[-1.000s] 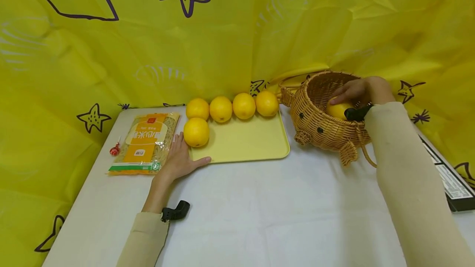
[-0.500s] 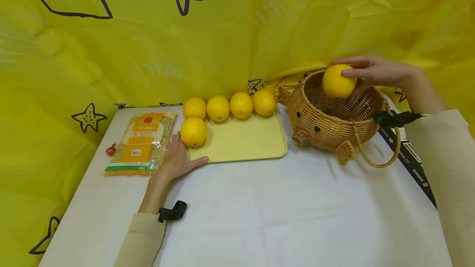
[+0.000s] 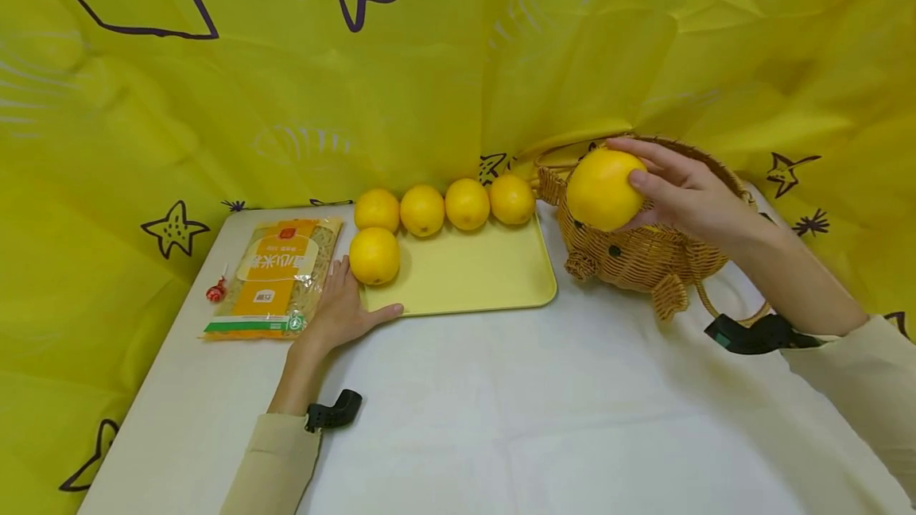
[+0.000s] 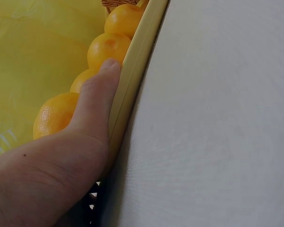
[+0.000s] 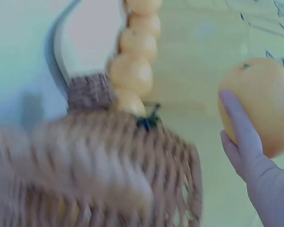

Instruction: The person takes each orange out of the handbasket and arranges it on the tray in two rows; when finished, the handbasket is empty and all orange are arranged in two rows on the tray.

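In the head view my right hand [image 3: 690, 195] grips an orange [image 3: 605, 189] between thumb and fingers, held up in front of the pig-faced wicker basket [image 3: 633, 265]. That orange [image 5: 260, 106] also shows in the right wrist view, beside the basket's rim. My left hand [image 3: 339, 310] lies with straight fingers along the left end of the pale yellow tray [image 3: 475, 272], thumb at its front edge. Several oranges [image 3: 467, 204] line the tray's back edge, and one more orange [image 3: 375, 256] sits before the leftmost. The held orange and my right hand hide much of the basket's opening.
Left of my left hand lies a bag of noodles [image 3: 275, 276], with a red-wrapped lollipop [image 3: 217, 289] beside it. A yellow patterned cloth [image 3: 429, 86] hangs behind the white table [image 3: 501, 388]. The basket's looped handle [image 3: 716, 312] droops on its right side.
My right hand has lifted the orange out of the basket, then carried it left and forward past the rim. My left hand and the oranges on the tray have stayed in place.
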Action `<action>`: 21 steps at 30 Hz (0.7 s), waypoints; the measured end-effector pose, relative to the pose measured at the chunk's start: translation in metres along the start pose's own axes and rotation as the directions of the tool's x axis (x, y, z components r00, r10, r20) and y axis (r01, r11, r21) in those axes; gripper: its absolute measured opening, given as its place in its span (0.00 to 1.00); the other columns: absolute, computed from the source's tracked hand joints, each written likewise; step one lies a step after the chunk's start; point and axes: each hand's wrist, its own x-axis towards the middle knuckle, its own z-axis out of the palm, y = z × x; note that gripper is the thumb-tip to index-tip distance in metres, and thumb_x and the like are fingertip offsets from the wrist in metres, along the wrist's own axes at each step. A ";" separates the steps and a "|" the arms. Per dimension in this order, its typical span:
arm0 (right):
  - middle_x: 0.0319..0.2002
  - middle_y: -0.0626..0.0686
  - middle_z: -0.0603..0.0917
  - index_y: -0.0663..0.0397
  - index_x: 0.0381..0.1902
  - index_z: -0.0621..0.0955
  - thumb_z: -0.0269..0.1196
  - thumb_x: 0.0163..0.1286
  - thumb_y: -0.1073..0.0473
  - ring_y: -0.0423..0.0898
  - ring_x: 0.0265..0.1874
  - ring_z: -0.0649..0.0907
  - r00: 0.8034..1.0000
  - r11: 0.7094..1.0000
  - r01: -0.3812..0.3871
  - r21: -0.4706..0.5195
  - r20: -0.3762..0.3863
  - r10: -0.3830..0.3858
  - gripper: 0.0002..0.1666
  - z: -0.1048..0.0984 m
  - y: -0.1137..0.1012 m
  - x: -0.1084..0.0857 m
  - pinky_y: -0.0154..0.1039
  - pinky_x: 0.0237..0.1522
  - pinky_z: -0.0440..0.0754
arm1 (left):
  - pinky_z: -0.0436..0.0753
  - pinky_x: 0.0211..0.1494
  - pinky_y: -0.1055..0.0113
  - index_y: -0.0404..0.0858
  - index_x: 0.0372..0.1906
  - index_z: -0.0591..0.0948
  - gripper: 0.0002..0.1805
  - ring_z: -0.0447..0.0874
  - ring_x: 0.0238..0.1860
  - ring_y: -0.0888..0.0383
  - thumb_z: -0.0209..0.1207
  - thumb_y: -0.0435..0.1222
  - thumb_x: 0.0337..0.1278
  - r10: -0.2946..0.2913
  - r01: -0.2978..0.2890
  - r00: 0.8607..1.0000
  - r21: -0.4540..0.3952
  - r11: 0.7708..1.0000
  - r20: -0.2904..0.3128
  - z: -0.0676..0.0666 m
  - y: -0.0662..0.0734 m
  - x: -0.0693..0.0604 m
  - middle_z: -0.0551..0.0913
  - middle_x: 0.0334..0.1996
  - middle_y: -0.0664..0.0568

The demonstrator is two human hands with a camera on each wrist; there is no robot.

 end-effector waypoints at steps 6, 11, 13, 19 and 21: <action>0.65 0.47 0.66 0.45 0.72 0.65 0.46 0.77 0.64 0.44 0.53 0.83 0.995 0.993 -0.076 0.093 -0.054 0.082 0.28 0.027 0.013 0.011 0.46 0.42 0.88 | 0.35 0.80 0.43 0.25 0.75 0.37 0.69 0.28 0.78 0.36 0.62 0.65 0.47 0.010 -0.010 1.000 -0.002 1.000 -0.014 0.002 -0.002 0.000 0.34 0.76 0.30; 0.63 0.49 0.68 0.42 0.71 0.65 0.55 0.72 0.64 0.45 0.51 0.83 0.975 0.983 -0.159 0.087 -0.143 0.171 0.32 0.045 0.024 0.027 0.48 0.41 0.88 | 0.35 0.80 0.44 0.25 0.75 0.37 0.70 0.28 0.78 0.37 0.62 0.66 0.47 0.011 -0.011 1.000 -0.007 1.000 -0.012 0.002 -0.001 0.000 0.33 0.76 0.30; 0.64 0.51 0.67 0.43 0.71 0.65 0.58 0.70 0.65 0.46 0.50 0.83 0.964 0.980 -0.183 0.079 -0.180 0.195 0.33 0.052 0.029 0.035 0.50 0.40 0.88 | 0.35 0.80 0.44 0.25 0.75 0.36 0.70 0.27 0.78 0.37 0.62 0.66 0.47 0.008 -0.008 1.000 -0.009 1.000 -0.010 0.002 -0.001 0.001 0.33 0.76 0.31; 0.64 0.53 0.66 0.45 0.72 0.61 0.57 0.72 0.59 0.45 0.50 0.81 0.961 0.979 -0.198 0.036 -0.191 0.201 0.33 0.079 0.042 0.060 0.44 0.42 0.88 | 0.35 0.80 0.45 0.25 0.75 0.37 0.70 0.28 0.78 0.38 0.61 0.67 0.47 0.003 -0.003 1.000 -0.002 1.000 -0.010 0.001 0.000 0.001 0.33 0.77 0.31; 0.63 0.53 0.67 0.45 0.70 0.62 0.56 0.73 0.58 0.45 0.50 0.80 0.963 0.981 -0.189 0.044 -0.185 0.194 0.31 0.089 0.044 0.068 0.42 0.44 0.87 | 0.35 0.80 0.45 0.25 0.75 0.37 0.70 0.27 0.78 0.38 0.61 0.67 0.47 0.000 0.000 1.000 -0.001 1.000 -0.007 0.001 0.000 0.001 0.33 0.77 0.32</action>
